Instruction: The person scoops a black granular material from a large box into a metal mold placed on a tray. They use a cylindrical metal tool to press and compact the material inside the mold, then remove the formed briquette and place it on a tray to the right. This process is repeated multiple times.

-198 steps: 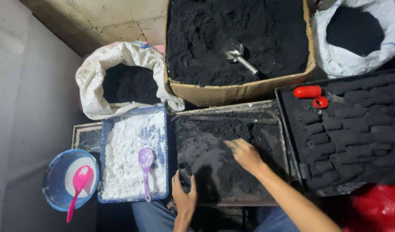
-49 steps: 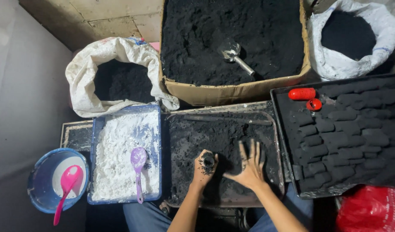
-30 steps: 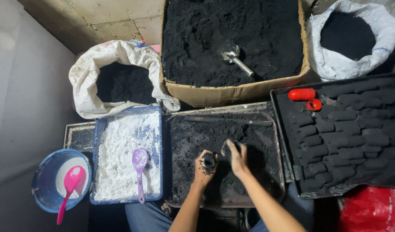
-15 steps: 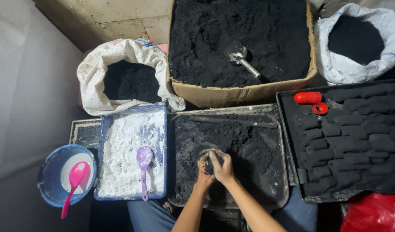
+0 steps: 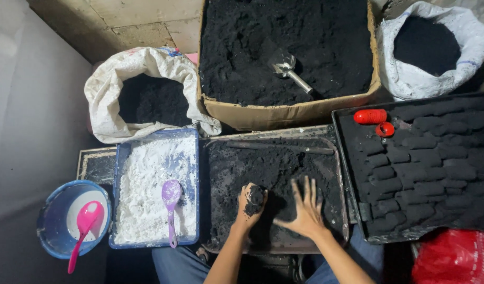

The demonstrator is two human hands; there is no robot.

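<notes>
Over the metal tray [image 5: 340, 210], left hand [image 5: 251, 204] grips black powder [image 5: 255, 196], right hand [image 5: 305, 208] splayed flat.

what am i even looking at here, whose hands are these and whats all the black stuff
This is one view from a camera worn on a person's head, looking down at their own bare hands. The left hand is closed around a lump of black powder. The right hand lies spread flat on more powder in a dark metal tray. Beside it sit a blue tray of white powder with a purple spoon, a cardboard box of black powder with a metal scoop, and a black tray of moulded dark blocks.
</notes>
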